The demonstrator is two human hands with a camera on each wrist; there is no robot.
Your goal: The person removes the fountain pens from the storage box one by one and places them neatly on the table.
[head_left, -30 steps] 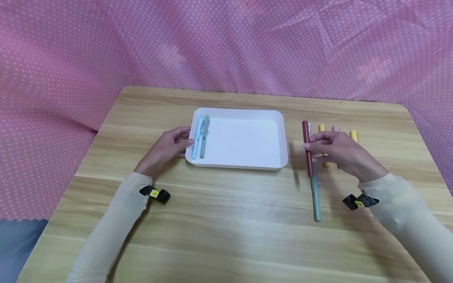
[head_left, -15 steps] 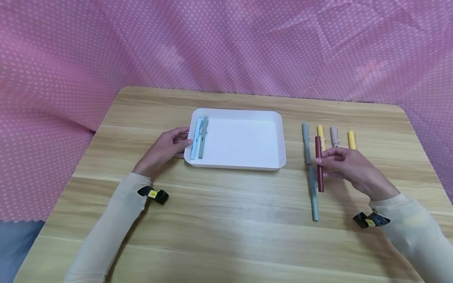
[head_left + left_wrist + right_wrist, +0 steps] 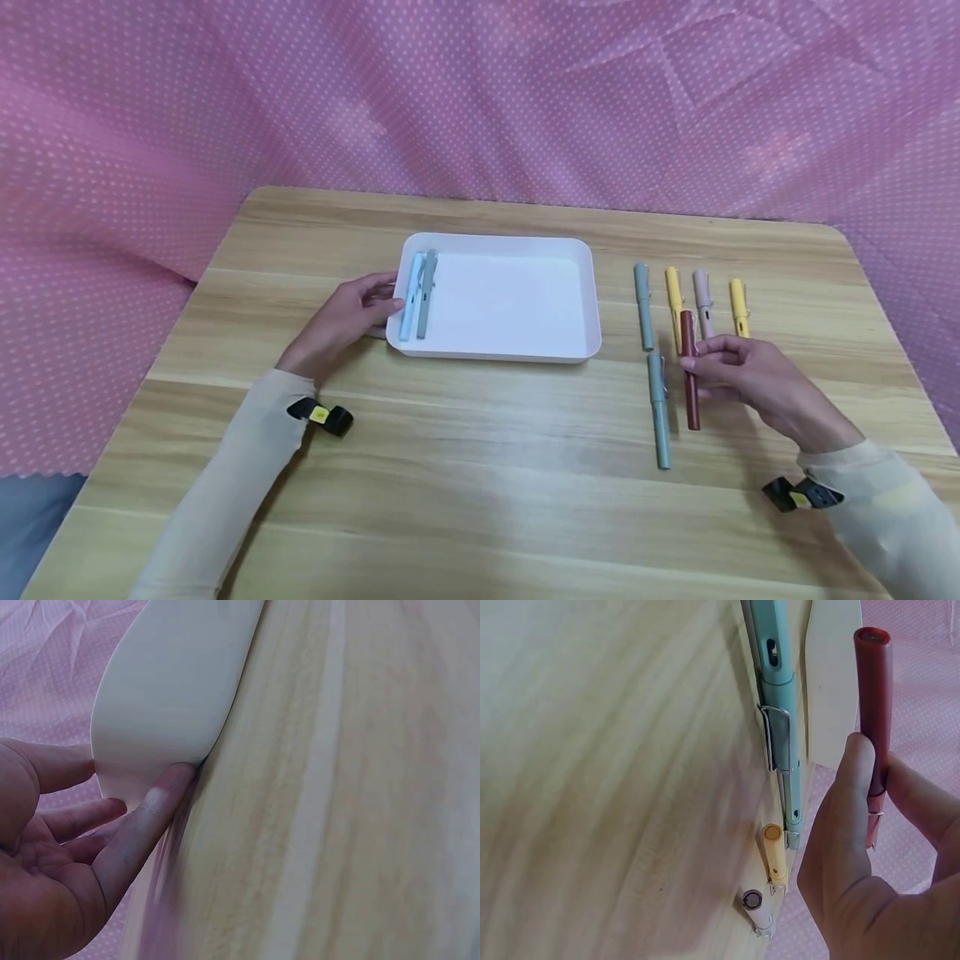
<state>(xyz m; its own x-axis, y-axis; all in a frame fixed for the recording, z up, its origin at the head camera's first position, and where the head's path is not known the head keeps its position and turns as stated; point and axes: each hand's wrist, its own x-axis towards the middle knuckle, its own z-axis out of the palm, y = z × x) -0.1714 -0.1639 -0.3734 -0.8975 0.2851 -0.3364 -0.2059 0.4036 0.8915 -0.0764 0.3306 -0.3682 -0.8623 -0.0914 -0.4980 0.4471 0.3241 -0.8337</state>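
Note:
My right hand [image 3: 757,379] pinches a dark red capped pen [image 3: 692,407] between thumb and fingers; in the right wrist view the pen [image 3: 875,697] stands out past the thumb. At the left end of a white tray [image 3: 510,304], my left hand [image 3: 341,321] holds the wall, thumb at the rim and fingers against the outside. Inside the tray, along its left side, lie a light blue pen [image 3: 410,304] and a grey-green pen [image 3: 427,296]. To its right, two blue-green pens, one [image 3: 643,304] behind the other [image 3: 658,417], lie end to end on the table.
Behind the right hand lie a yellow pen [image 3: 672,287], a lilac pen [image 3: 702,296] and another yellow pen [image 3: 738,304], side by side. A pink dotted cloth [image 3: 480,100] hangs behind the wooden table [image 3: 450,467]. Each wrist wears a small black camera.
My right hand has moved right and toward the front with the red pen, away from the two blue-green pens. My left hand stays at the tray.

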